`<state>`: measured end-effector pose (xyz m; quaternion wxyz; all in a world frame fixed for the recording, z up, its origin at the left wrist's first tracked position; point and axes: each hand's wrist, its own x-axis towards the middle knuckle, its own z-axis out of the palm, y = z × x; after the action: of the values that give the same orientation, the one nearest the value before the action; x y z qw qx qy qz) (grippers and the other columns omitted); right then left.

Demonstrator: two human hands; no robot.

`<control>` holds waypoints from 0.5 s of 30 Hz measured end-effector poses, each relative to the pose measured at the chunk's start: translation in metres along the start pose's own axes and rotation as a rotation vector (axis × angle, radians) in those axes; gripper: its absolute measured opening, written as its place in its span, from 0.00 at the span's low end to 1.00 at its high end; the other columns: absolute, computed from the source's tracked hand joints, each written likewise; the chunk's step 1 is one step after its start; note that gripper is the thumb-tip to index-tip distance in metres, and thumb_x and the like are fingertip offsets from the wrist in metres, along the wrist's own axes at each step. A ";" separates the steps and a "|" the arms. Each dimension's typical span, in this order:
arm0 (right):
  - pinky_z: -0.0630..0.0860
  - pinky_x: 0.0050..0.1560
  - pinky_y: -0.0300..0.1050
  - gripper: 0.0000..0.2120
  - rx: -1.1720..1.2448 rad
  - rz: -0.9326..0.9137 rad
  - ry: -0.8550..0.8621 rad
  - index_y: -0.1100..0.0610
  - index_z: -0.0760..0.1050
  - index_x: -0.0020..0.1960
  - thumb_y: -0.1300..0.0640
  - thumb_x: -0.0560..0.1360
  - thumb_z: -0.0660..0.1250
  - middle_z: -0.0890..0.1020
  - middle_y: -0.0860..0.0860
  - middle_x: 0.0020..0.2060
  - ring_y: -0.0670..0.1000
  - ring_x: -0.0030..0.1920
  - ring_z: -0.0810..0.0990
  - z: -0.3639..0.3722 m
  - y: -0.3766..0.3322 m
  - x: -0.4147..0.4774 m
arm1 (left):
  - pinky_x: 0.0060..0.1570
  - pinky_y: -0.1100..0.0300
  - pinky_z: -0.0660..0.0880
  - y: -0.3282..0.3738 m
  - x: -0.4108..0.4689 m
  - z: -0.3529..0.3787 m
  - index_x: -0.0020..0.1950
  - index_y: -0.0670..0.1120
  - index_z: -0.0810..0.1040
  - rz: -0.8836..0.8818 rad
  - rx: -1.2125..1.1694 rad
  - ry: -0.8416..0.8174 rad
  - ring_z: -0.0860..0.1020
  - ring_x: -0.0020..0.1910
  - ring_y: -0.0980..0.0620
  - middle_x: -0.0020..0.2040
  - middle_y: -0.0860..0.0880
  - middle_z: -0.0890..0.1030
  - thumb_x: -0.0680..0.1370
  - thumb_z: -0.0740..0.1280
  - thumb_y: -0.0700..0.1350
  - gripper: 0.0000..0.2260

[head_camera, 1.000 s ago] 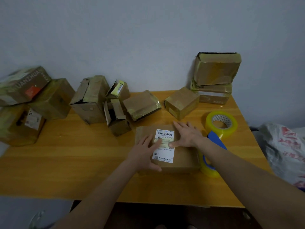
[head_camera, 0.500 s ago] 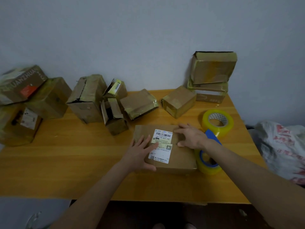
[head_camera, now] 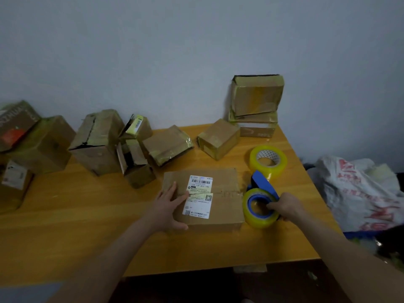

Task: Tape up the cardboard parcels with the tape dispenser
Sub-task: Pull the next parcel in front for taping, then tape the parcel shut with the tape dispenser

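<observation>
Left hand point(head_camera: 169, 204): laid flat and open on the near left part of the parcel's top, fingers spread toward the label, thumb hooked over the near edge; nothing is gripped, the box is only pressed down.
Right hand point(head_camera: 284, 206): closed on the dispenser, fingertips tucked into the roll's hollow core, the rest of the hand wrapped round its near right side.
Parcel point(head_camera: 209, 197): a flat cardboard box lying between the two hands on the table; its centre seam is seen running from under the left fingers toward the right hand.
Label point(head_camera: 199, 196): a white shipping sticker with barcode, stuck on the parcel just right of the left fingertips and split across the seam.
Dispenser point(head_camera: 260, 204): a blue frame carrying a yellowish clear roll, stood on the table touching or nearly touching the parcel's right edge; which of the two cannot be told. Its blue blade guard is raised beyond the right hand.
Spare roll point(head_camera: 268, 161): a second clear tape roll, set down beyond the right hand, just behind the dispenser.
Other boxes point(head_camera: 99, 141): a loose row spread beyond the left hand along the wall, several wrapped in yellowed tape, one with flaps standing open.
Stack point(head_camera: 256, 99): taped boxes piled at the far corner beyond the right hand.
Table point(head_camera: 87, 226): yellow wood, under both forearms.
Bag point(head_camera: 360, 189): a white plastic bag with red print, off the table to the right of the right arm.
</observation>
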<state>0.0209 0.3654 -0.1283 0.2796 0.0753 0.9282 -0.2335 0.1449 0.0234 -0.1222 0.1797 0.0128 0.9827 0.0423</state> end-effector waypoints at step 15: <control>0.75 0.29 0.43 0.13 0.675 -0.259 -0.193 0.60 0.75 0.50 0.67 0.69 0.73 0.80 0.52 0.35 0.50 0.32 0.79 -0.088 -0.088 -0.027 | 0.74 0.47 0.47 0.002 -0.004 -0.004 0.78 0.58 0.48 -0.054 -0.131 -0.021 0.39 0.77 0.44 0.78 0.43 0.37 0.66 0.70 0.68 0.48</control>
<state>-0.0234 0.3303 -0.0143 0.2935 0.0230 0.7703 -0.5656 0.1469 0.0247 -0.1167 0.1917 -0.0252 0.9758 0.1017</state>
